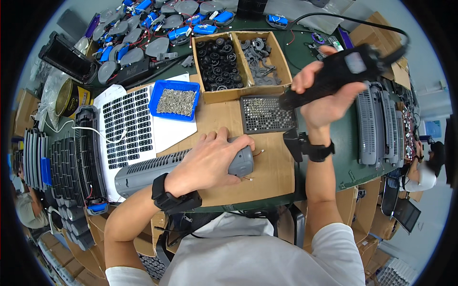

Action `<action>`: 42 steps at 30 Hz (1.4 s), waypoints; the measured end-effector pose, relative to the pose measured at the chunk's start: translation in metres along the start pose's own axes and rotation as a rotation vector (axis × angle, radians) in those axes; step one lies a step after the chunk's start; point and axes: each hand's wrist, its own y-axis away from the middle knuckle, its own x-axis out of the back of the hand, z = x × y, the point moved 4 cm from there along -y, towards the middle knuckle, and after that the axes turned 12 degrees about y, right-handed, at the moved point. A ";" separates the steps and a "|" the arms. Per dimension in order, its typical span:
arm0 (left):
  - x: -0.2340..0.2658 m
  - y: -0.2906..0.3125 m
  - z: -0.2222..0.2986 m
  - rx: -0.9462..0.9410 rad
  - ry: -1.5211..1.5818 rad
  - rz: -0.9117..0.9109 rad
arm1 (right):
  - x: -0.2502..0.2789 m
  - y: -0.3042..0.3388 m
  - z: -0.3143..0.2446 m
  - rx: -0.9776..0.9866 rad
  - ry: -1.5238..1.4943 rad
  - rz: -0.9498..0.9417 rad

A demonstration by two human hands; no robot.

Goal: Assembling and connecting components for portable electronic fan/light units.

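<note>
At a crowded assembly bench, a worker's left hand (pixel 217 157) lies palm-down, fingers wrapped over the rounded end of a long grey vented housing (pixel 157 169), pinning it to the cardboard mat (pixel 267 167). The housing's long axis runs left-to-right w/ a slight upward tilt, its far end reaching toward the worker's left, its capped end under the hand near mid-bench; thin wires poke out just right of that cap. The right hand (pixel 324 93) is raised above & to the right, closed around a black corded power screwdriver (pixel 341 76), whose tip slants down-left over a dark perforated screw tray (pixel 266 114). So the driver tip sits up & right of the housing's cap, w/ the tray between them; the left hand is on the part, the right well apart from it. Behind the tray: a two-bay cardboard box (pixel 241 64), black round parts in the left bay, grey brackets in the right. A blue bin of screws (pixel 175 99) sits to its left, next to a white sheet of black keycap-like pieces (pixel 126 126).
</note>
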 end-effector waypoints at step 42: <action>-0.009 0.021 0.007 -0.048 -0.404 0.120 | 0.000 0.013 -0.033 0.123 -0.362 0.023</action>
